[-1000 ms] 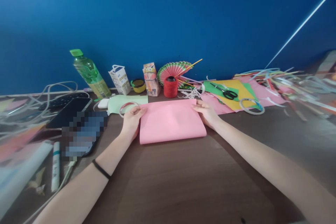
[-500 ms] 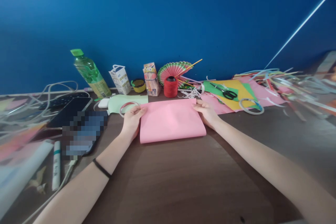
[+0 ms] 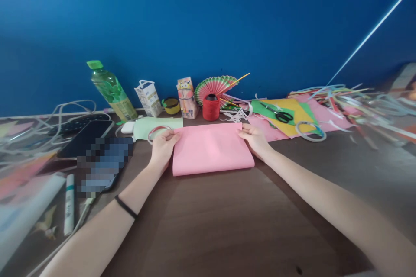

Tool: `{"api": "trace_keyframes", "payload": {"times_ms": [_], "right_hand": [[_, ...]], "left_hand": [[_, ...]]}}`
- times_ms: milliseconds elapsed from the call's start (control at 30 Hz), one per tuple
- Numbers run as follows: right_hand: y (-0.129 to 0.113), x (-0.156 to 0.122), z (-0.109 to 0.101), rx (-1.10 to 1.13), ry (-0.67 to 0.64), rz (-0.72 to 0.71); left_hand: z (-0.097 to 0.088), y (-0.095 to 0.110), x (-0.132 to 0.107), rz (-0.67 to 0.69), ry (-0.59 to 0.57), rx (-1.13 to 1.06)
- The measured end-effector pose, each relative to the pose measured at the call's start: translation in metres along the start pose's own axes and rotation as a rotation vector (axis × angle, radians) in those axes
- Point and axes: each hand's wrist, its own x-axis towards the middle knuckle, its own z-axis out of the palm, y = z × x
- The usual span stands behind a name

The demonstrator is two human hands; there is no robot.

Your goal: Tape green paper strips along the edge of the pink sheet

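Observation:
A pink sheet of paper (image 3: 211,149), folded over so its near edge is a rounded fold, lies on the brown table (image 3: 234,225) in front of me. My left hand (image 3: 162,148) pinches the far left corner of the paper, fingers closed on it. At the far right corner my right hand (image 3: 256,138) grips the paper's edge the same way. Both forearms reach in from the bottom of the view, and a black band is on my left wrist.
Left: a tape ring (image 3: 158,132), pale green paper (image 3: 146,126), phones (image 3: 97,151), cables, a white pen (image 3: 69,204). Back: green bottle (image 3: 112,91), small cartons (image 3: 148,97), red thread spool (image 3: 211,107), paper fan (image 3: 214,85). Right: coloured papers with scissors (image 3: 281,114), tape ring (image 3: 310,131), paper strips.
Hands and paper have barely shifted; the near fold sits very slightly farther from me than before.

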Motion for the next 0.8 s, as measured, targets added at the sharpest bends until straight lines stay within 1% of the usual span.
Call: {"api": "trace_keyframes", "payload": {"times_ms": [133,267,367,433,633,800], "right_hand": [[0.005,0.005,-0.005,-0.022,-0.019,-0.021],[0.005,0.006,-0.005,0.013,-0.03,-0.033],[0.001,0.003,-0.002,0.061,-0.046,-0.008],[-0.002,0.002,-0.001,0.082,-0.058,0.008],[-0.004,0.001,-0.003,0.087,-0.103,0.028],[-0.004,0.002,-0.004,-0.002,-0.062,0.033]], "left_hand": [[-0.001,0.002,0.002,0.046,-0.016,0.04],[0.0,0.002,0.004,0.018,-0.03,-0.033],[-0.002,0.002,0.007,-0.014,-0.043,-0.088],[-0.004,0.002,0.009,-0.015,-0.053,-0.085],[-0.007,0.003,0.011,0.072,-0.058,0.051],[-0.009,0.002,0.012,0.137,-0.051,0.246]]}}
